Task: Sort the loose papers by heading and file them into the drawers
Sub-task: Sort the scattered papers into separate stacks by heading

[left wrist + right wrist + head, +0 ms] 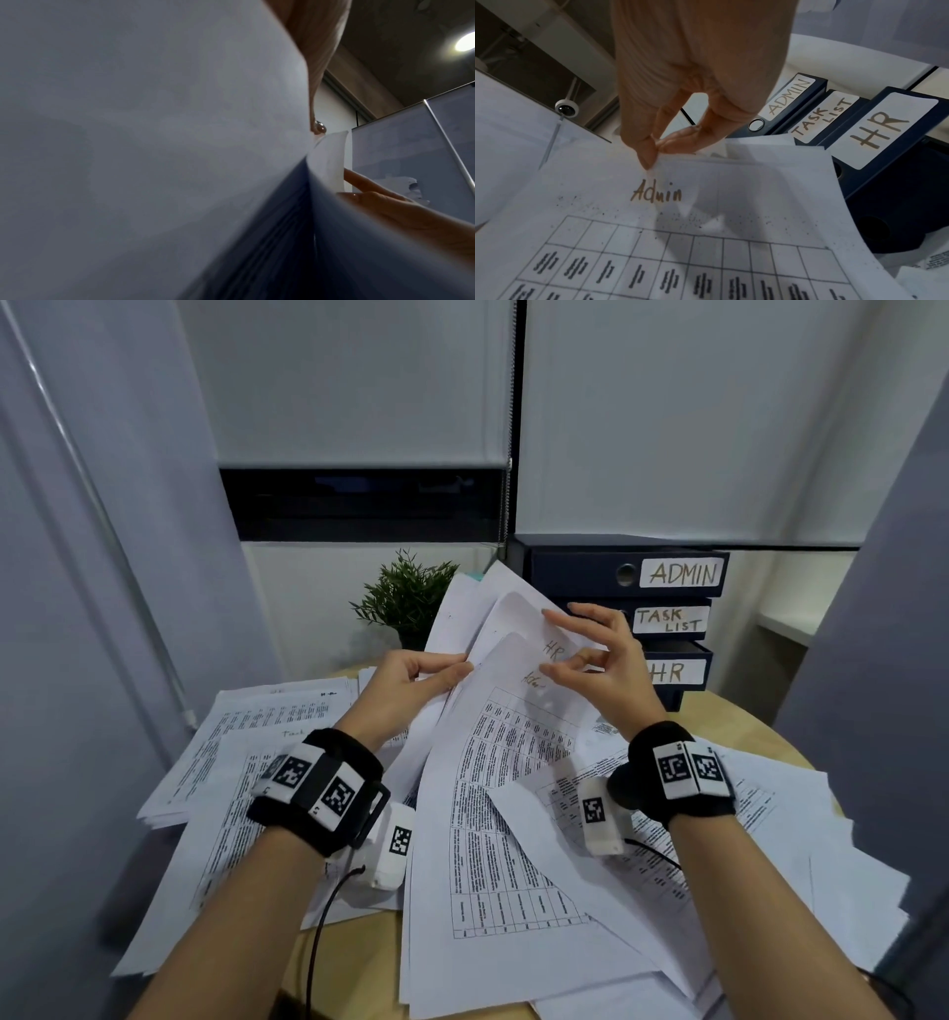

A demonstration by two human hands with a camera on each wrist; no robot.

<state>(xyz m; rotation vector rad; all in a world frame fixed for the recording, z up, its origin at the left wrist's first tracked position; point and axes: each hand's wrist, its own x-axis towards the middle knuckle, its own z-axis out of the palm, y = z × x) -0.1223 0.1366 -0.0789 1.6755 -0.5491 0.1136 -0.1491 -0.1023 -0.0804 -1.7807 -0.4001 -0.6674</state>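
White sheets fan upward between your hands, long edges running away from you. Your left hand (411,680) clamps the sheaf (464,629) at its left edge, fingers curled round it. Your right hand (598,654), the nearer grip to the headings, pinches the top edge of the Admin sheet (706,213) between thumb and fingertip. Just beyond and right of that grip stand the drawers (624,608); the ADMIN drawer (585,572) is topmost. More loose papers (246,742) lie on the counter (719,716) below.

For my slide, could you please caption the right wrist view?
Right hand pinches the sheet headed Admin beside ADMIN, TASK LIST and HR drawers.
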